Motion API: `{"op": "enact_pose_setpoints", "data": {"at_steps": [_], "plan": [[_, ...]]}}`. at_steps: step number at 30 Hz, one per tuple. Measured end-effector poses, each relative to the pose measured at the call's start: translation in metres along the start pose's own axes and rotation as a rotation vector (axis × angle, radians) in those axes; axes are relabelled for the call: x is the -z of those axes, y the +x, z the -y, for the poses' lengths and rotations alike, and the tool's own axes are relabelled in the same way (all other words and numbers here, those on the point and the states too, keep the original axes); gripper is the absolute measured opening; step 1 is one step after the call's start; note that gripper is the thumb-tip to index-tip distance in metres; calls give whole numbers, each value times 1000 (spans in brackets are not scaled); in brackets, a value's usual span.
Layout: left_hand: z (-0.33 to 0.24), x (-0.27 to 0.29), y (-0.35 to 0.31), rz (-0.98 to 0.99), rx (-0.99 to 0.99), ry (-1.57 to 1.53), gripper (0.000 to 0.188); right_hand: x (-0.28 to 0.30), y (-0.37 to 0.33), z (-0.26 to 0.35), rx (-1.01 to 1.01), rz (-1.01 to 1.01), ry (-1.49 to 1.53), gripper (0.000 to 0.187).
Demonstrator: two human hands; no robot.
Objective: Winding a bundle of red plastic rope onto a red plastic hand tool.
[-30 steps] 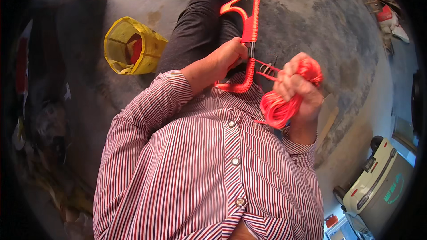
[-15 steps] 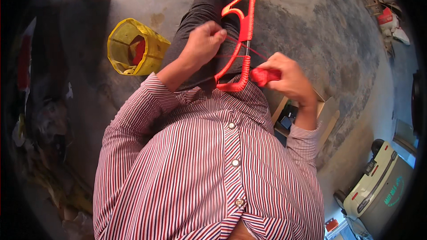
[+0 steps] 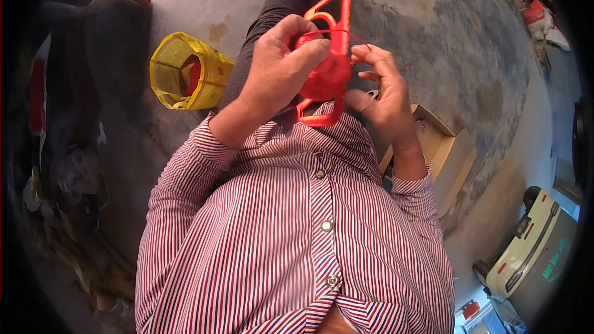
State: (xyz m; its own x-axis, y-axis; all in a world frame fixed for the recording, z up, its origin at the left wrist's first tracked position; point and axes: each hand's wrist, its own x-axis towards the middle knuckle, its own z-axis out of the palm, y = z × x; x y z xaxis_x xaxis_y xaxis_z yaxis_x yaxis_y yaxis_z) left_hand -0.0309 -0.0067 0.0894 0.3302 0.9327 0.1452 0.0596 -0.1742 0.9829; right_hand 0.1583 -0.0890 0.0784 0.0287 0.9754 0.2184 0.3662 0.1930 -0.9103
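In the head view, the left hand (image 3: 281,71) sits just above the picture's centre, at about 12 o'clock, its fingers curled and pressed together around a red plastic frame (image 3: 331,55) wound with red cord (image 3: 325,77). The frame stands roughly upright, its triangular loop pointing to 12 o'clock and its lower bracket at 6 o'clock, just above the striped shirt (image 3: 297,229). The cord bundle wraps the frame's middle, partly hidden under the left fingers.

The right hand (image 3: 383,89) lies at 3 o'clock of the frame, touching the bundle with the thumb; its forefinger and thumb pinch a thin strand of the cord that runs across the frame's upper part, the other fingers loosely spread.

At 9 o'clock of the hands, well apart, a yellow basket (image 3: 185,74) lies on the concrete floor (image 3: 433,31). At 4 o'clock of the right hand, near the forearm, stands an open cardboard box (image 3: 445,148). A pale machine (image 3: 532,247) sits at the lower right rim.
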Motion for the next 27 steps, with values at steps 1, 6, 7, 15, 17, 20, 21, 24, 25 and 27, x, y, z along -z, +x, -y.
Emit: {"op": "enact_pose_setpoints", "data": {"at_steps": [1,6,7,15,17,20,21,24,25,27], "plan": [[-15,-3,0,60,163,-241,13,-7,-1,3,84,-2,-81,53],[-1,-6,19,512,600,-979,33,19,-11,-5,-31,-238,629,65],[-3,-10,19,391,669,-824,26,39,-13,5,-131,-332,1021,63],[59,-29,11,122,638,-306,47,259,-57,-11,220,-452,1356,37],[78,-36,9,124,639,-348,52,257,-66,-24,246,-414,1304,38],[90,-36,6,147,671,-377,58,171,-49,-36,-35,-276,1472,48],[90,-39,7,208,707,-386,58,141,-50,-44,-195,-401,1590,48],[79,-48,8,237,726,-434,55,48,-41,-62,-227,-60,1381,53],[83,-48,7,215,732,-453,52,27,-40,-70,-374,-105,1224,48],[73,-46,5,221,716,-426,46,1,-35,-78,-515,-156,1067,43]]}}
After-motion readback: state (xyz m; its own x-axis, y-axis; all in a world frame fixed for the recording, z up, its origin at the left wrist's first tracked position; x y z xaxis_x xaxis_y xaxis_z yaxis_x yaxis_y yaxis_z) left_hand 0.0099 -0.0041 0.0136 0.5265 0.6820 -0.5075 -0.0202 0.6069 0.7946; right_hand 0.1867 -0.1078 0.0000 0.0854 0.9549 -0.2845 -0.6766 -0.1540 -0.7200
